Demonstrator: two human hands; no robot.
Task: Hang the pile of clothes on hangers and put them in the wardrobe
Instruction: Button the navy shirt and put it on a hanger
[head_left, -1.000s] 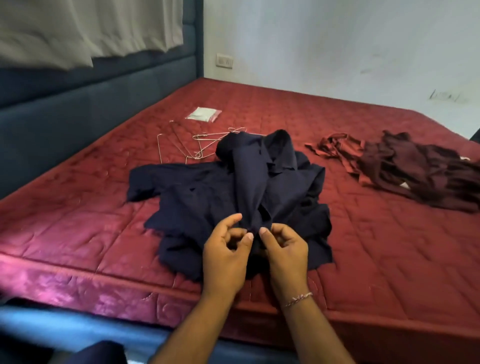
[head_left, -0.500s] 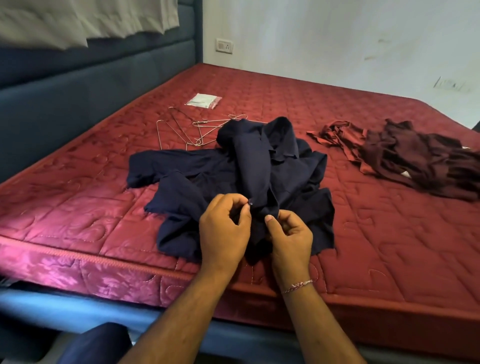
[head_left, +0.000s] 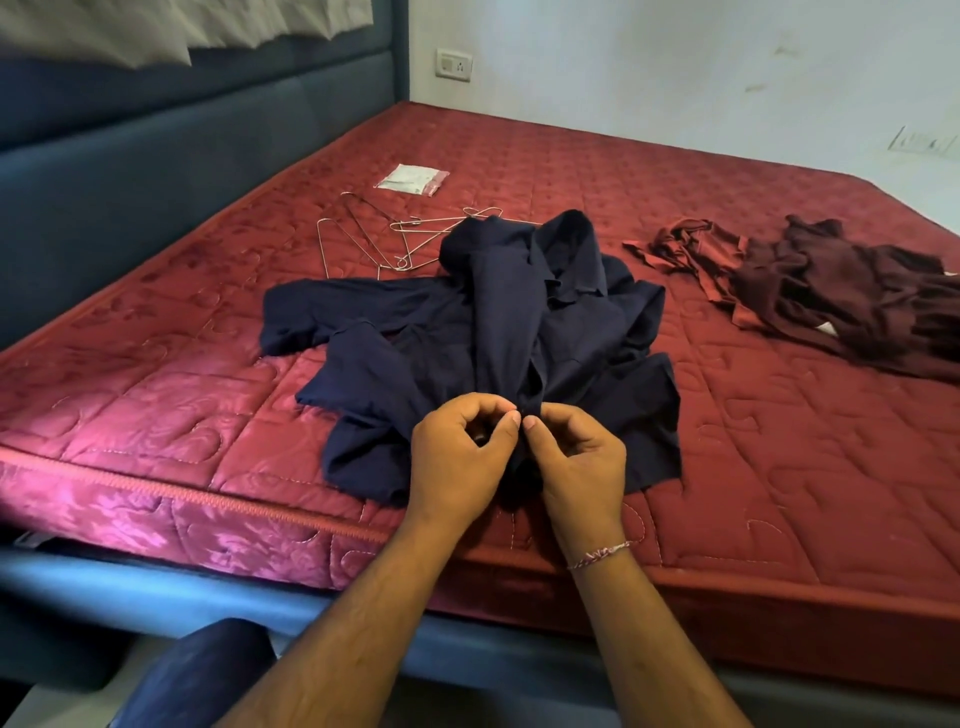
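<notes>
On quilted red mattress (head_left: 727, 441), both hands' (head_left: 519, 452) grip apparently pinching crumpled navy shirt (head_left: 509, 322).

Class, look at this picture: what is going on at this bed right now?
A person stands at a red quilted mattress. Both the left hand and the right hand pinch the near edge of a crumpled navy blue shirt. Thin wire hangers lie behind it, untouched. A heap of maroon clothes waits to the right. Nothing is on a hanger yet.
</notes>
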